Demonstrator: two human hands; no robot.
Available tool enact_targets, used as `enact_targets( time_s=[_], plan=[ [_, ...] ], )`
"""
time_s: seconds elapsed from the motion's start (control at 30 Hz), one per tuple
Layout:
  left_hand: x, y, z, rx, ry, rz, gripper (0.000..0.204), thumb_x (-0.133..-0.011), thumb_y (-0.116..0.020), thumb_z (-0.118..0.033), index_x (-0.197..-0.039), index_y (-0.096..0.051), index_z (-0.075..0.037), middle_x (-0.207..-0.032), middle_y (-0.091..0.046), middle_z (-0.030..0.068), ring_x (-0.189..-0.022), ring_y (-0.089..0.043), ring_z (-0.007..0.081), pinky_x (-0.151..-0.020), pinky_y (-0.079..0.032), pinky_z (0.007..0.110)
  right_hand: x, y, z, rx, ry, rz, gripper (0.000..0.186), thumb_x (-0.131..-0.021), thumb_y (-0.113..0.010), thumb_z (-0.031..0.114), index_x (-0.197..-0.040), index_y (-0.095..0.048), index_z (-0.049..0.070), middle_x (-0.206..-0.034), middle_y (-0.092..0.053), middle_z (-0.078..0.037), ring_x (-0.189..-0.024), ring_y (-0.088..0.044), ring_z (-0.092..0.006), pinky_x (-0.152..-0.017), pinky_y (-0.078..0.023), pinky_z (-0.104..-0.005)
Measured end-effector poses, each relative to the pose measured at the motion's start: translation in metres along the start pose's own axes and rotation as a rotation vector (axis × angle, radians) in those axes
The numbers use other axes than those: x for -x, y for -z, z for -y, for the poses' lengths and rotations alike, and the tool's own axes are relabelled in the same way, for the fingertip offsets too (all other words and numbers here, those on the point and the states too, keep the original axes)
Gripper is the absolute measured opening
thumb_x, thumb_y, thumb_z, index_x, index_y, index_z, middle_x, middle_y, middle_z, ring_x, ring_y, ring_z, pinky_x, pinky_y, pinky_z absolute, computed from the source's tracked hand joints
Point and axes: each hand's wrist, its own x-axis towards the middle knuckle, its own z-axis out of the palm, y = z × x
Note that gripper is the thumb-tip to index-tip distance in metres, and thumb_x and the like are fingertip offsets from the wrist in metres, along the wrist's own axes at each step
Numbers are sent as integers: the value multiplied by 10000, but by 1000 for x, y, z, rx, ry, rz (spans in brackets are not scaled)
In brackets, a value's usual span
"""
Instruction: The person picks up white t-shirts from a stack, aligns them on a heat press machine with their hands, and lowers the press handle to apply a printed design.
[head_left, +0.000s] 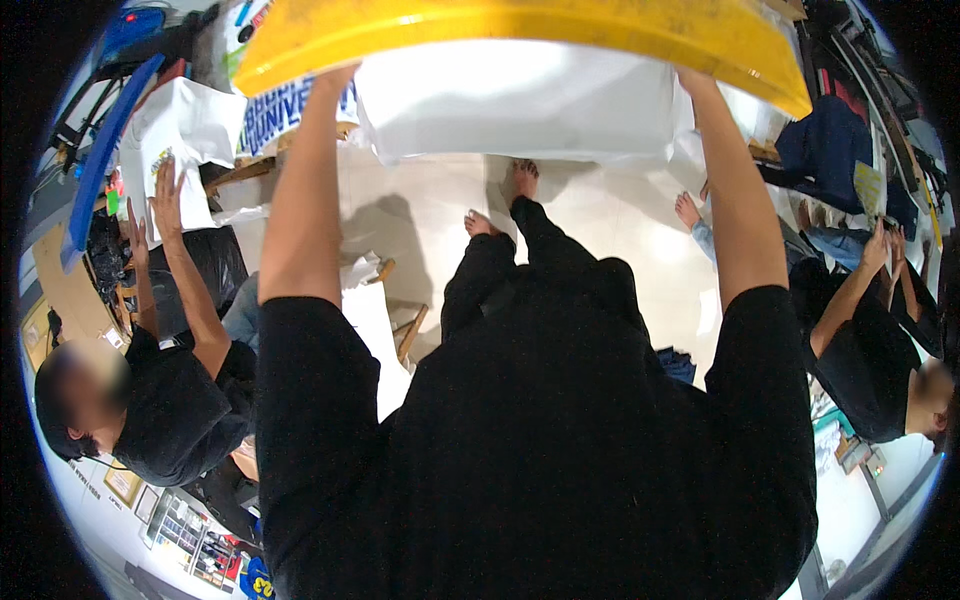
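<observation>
A broad yellow panel (520, 25) with a glossy edge spans the top of the view, and its kind does not show. Under it a smooth white cloth (520, 110) lies spread, its near edge hanging down toward me. Both my arms reach forward to the panel's two ends. Of my left hand (338, 76) only the wrist end shows at the cloth's left side, and the panel covers the fingers. My right hand (692, 80) is at the cloth's right side, its fingers likewise hidden. Whether either hand grips the cloth or the panel cannot be made out.
At left a person lays both hands by a white cloth (180, 125), beside a long blue panel (108, 165). At right another person handles dark blue cloth (828, 150). A wooden stool (408, 335) with white fabric stands left of my legs. Dark folded cloth (676, 364) lies to their right.
</observation>
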Motion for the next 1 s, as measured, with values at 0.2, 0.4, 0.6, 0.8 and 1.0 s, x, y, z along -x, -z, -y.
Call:
enact_targets(
  time_s=[0.2, 0.4, 0.6, 0.8, 1.0],
  plan=[
    [-12, -3, 29, 340, 37, -26, 541, -1094, -499, -228, -1570, -388, 4, -1619, -402, 246, -1499, -374, 385, -1260, -285, 437, -10, -4, 11, 72, -43, 42, 653, -1010, -682, 370, -1547, -466, 68, -1611, -448, -148, -1465, -410, -327, -1234, -321, -452],
    [-36, 17, -30, 50, 95, -251, 453, -1102, -510, -286, -1436, -566, 14, -1480, -571, 232, -1379, -504, 356, -1173, -376, 426, -8, -20, 29, 98, -23, 79, 651, -1013, -674, 373, -1549, -463, 70, -1612, -445, -151, -1466, -409, -331, -1233, -320, -457],
    [-69, 33, -139, 389, 410, -172, 479, -1089, -525, -319, -1338, -621, 79, -1333, -677, 237, -1237, -619, 316, -1072, -462, 389, 1, -8, 32, 184, -21, 39, 649, -1016, -667, 375, -1551, -459, 72, -1614, -443, -154, -1467, -407, -334, -1231, -320, -461],
    [-56, 35, -130, 223, 410, -240, 466, -1064, -574, -341, -1288, -650, 60, -1243, -712, 202, -1152, -641, 312, -1013, -498, 396, -12, -24, 42, 199, -1, 65, 647, -1018, -659, 378, -1552, -456, 74, -1615, -440, -157, -1467, -405, -338, -1230, -320, -465],
    [-127, -6, -150, 328, -91, -260, 457, -1059, -601, -344, -1375, -601, -13, -1394, -627, 157, -1267, -568, 295, -1060, -493, 407, -15, -15, 44, 240, -15, 53, 645, -1021, -651, 380, -1554, -452, 76, -1617, -437, -160, -1468, -404, -341, -1228, -320, -469]
  ],
)
